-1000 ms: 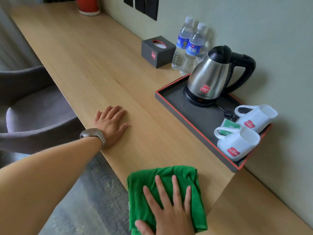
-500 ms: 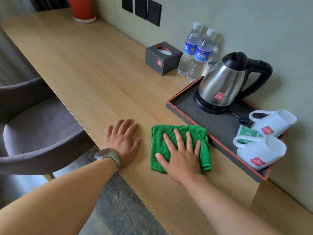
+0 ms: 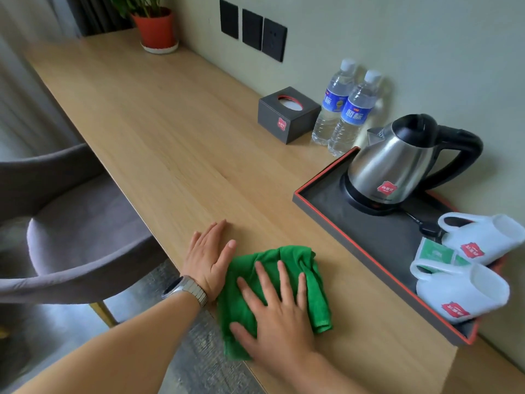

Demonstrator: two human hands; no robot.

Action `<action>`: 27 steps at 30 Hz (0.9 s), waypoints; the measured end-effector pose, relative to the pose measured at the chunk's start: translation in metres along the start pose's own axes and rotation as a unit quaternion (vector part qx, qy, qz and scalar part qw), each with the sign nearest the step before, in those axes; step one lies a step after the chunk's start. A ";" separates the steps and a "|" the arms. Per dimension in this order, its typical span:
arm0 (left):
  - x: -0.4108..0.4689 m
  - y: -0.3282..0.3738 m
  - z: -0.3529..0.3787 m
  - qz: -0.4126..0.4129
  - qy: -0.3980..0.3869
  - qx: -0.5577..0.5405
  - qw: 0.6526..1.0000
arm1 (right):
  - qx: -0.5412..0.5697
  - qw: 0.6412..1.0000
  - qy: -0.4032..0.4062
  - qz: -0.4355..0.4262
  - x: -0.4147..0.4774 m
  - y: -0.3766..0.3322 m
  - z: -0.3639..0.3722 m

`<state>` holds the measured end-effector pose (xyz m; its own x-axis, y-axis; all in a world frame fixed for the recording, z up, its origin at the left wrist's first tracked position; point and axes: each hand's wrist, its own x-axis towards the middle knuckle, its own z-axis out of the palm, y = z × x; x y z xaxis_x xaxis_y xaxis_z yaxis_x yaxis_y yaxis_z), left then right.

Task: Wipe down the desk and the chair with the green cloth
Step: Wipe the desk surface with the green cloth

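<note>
The green cloth (image 3: 272, 297) lies bunched on the wooden surface (image 3: 176, 143), at its near edge, with one corner hanging past that edge. The right hand (image 3: 277, 314) rests palm down on top of the cloth, fingers spread and flat, pressing on it without gripping. The cloth shows beyond the fingertips and on both sides of the hand.

The left hand (image 3: 210, 258) lies flat on the surface just left of the cloth, fingers held together and extended, clamped on nothing; its thumb side touches the cloth's left edge. A metal wristwatch (image 3: 186, 290) sits on that wrist.

Right of the cloth, apart from it, stands a dark tray (image 3: 366, 231) with an orange rim. On the tray are a steel electric kettle (image 3: 397, 163) on its base, two white mugs (image 3: 460, 291) lying on their sides, and a green sachet (image 3: 433, 253) between them.

Beyond the tray, against the wall, stand two water bottles (image 3: 352, 112) and a grey tissue box (image 3: 287, 115). Far beyond the cloth, a potted plant (image 3: 154, 27) stands at the end of the surface. Left of the cloth, below the surface edge, is the grey upholstered chair (image 3: 68, 223).
</note>
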<state>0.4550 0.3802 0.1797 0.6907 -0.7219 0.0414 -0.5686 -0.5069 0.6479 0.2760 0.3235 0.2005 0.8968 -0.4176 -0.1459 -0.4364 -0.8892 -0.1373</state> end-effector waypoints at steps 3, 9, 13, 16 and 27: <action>0.004 0.004 -0.006 -0.023 -0.006 -0.044 0.999 | 0.004 0.998 -0.046 -0.047 -0.009 -0.016 -0.003; 0.048 -0.012 -0.023 0.013 -0.024 0.123 0.992 | -0.005 0.987 -0.045 -0.154 0.020 0.000 -0.007; 0.073 -0.034 -0.031 0.033 -0.025 0.212 0.976 | 0.017 0.988 -0.010 -0.152 0.063 0.015 -0.005; 0.079 -0.051 -0.036 0.040 -0.015 0.224 0.974 | 0.001 0.992 -0.002 -0.126 0.097 0.029 -0.007; 0.129 -0.072 -0.050 0.075 -0.001 0.229 0.971 | 0.003 0.998 0.042 0.041 0.186 0.037 -0.010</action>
<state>0.6075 0.3469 0.1767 0.5850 -0.8040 0.1071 -0.8013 -0.5525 0.2294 0.4280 0.2111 0.1782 0.8613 -0.5026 -0.0740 -0.5080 -0.8508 -0.1346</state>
